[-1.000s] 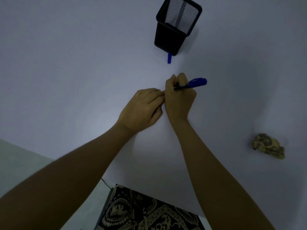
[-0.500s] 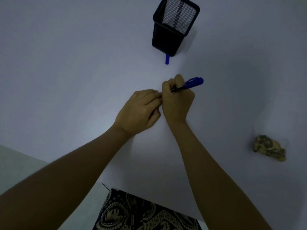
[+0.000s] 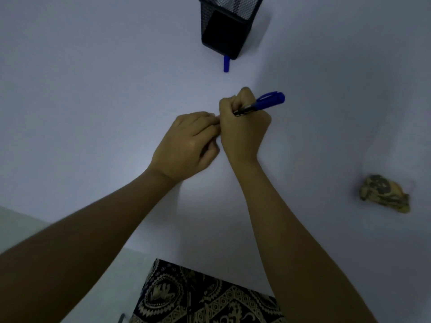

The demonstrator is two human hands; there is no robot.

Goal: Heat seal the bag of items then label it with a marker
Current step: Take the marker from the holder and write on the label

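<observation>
My right hand [image 3: 242, 127] is closed around a blue marker [image 3: 268, 101], whose blue end sticks out up and to the right while its tip is hidden under the fingers. My left hand [image 3: 189, 145] rests on the white table [image 3: 93, 101] with its fingers curled, the fingertips touching my right hand. Whatever lies under or between the two hands is hidden. A crumpled patterned bundle [image 3: 384, 194], perhaps the bag, lies alone at the right, far from both hands. A loose blue marker cap [image 3: 226, 64] lies above my hands.
A black mesh pen holder [image 3: 226, 26] stands at the top, right behind the cap. Dark patterned cloth [image 3: 205, 297] fills the bottom edge below the table's near edge. A pale floor strip [image 3: 21, 227] shows at the lower left.
Both hands stay pressed together in almost the same spot; my right hand has shifted slightly left. The view has tilted, so the pen holder now sits at the top edge.
</observation>
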